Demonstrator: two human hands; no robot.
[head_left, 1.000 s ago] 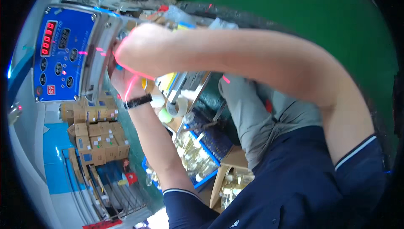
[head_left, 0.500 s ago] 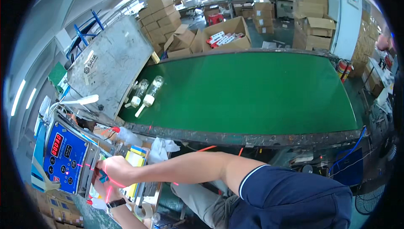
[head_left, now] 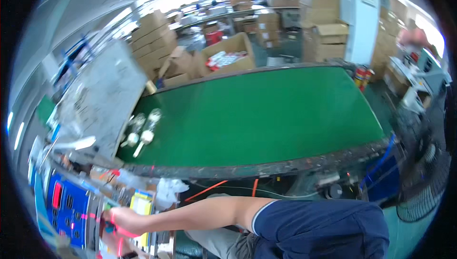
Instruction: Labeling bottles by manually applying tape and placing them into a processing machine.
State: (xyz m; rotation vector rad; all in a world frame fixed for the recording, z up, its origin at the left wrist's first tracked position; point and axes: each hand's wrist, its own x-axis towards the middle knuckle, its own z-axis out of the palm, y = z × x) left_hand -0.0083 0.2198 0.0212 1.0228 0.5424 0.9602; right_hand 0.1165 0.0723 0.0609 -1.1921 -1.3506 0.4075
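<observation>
My right hand (head_left: 127,222) is closed at the edge of a machine with a blue control panel (head_left: 66,209), its fingers bent round something small and teal that is too blurred to name. Just below it is my left hand (head_left: 115,242), which wears a dark wristband (head_left: 129,255); its fingers are hidden behind the right hand and smeared. Pink-red light lines cross both hands and the panel. Beyond, on the green conveyor belt (head_left: 257,116), lie two clear bottles with white tops, a longer bottle (head_left: 152,122) and a shorter bottle (head_left: 137,125).
A large grey metal panel (head_left: 95,97) slants at the belt's left end. Behind the belt, an open carton (head_left: 238,54) holds red-and-white packs near stacked boxes (head_left: 152,40). A white plastic bag (head_left: 169,192) hangs at the belt's near edge. A black fan (head_left: 426,183) stands at right.
The view has swung to the right and up, so the belt and bottles sit lower and further left in the picture. Both hands remain together beside the blue panel.
</observation>
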